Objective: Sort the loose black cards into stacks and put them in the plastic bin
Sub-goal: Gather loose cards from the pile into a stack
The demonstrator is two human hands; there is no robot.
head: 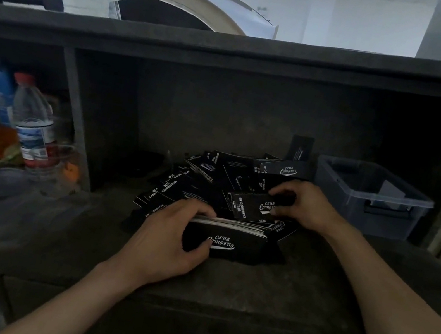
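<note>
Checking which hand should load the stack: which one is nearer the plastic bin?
Right. The right hand, pinching a card, is just left of the plastic bin; the left hand, gripping the stack, is farther left, nearer the person.

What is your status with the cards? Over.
Left hand grips card stack. Right hand pinches more cards. Loose pile behind; bin at right, path clear.

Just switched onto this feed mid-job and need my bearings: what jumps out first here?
The messy pile of loose black cards in the middle of the dark shelf draws the eye first. In front of it the left hand grips a squared stack, while the right hand pinches a small bunch just above it. The plastic bin stands at the shelf's right end.
</note>
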